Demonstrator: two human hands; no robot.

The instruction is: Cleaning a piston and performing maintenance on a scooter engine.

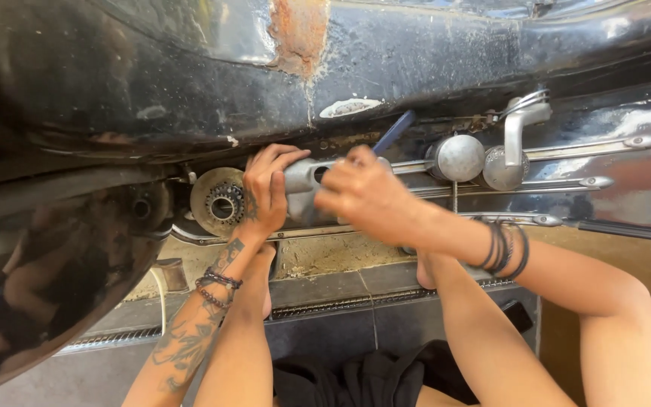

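Observation:
My left hand [264, 194] grips a grey metal part [301, 181] fixed on the side of a black, rusty vehicle body [190, 83]. My right hand [363, 194] is closed around a tool with a blue handle [394, 131] and presses it at the same part. Just left of my left hand sits a round metal hub with a toothed centre [220, 200]. To the right are two round metal caps [457, 157] and a bent chrome lever [518, 128] above chrome trim strips [566, 154].
A shiny black curved panel [47, 279] fills the lower left and mirrors the scene. Below lie a tiled floor with a metal drain grate [325, 305], dark cloth [371, 377] near my legs, and a yellow-brown surface [642, 260] at right.

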